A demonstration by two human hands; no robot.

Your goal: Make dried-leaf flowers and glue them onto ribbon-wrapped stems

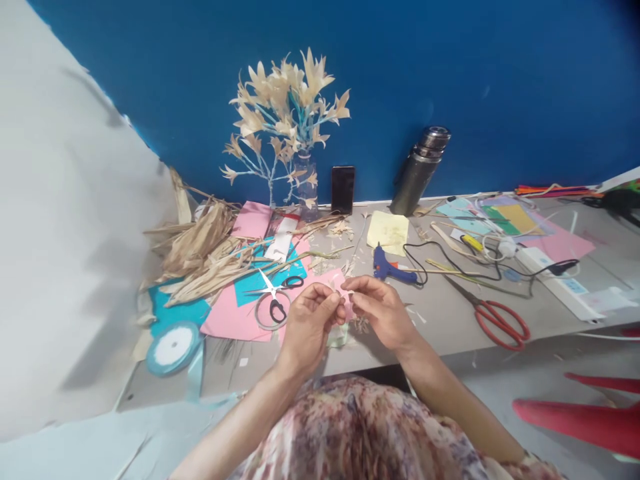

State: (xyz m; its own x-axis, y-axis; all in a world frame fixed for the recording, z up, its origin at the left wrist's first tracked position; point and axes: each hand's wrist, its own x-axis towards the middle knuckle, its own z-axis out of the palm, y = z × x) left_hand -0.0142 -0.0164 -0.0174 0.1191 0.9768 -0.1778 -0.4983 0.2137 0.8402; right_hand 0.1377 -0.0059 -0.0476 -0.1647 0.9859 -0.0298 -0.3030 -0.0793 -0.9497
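Note:
My left hand is closed in a pinch above the front of the table. Close by, my right hand also pinches, its fingertips almost meeting those of the left. Something small and pale seems to be between them, too small to name. Beneath and behind the hands lies pink paper. Black-handled scissors rest open just left of my left hand, over a roll of tape. A blue glue gun lies beyond my right hand.
Dried corn husks and a blue ribbon spool occupy the left. Husk flowers, a phone and a flask stand along the wall. Red-handled scissors, cords and a power strip are at right.

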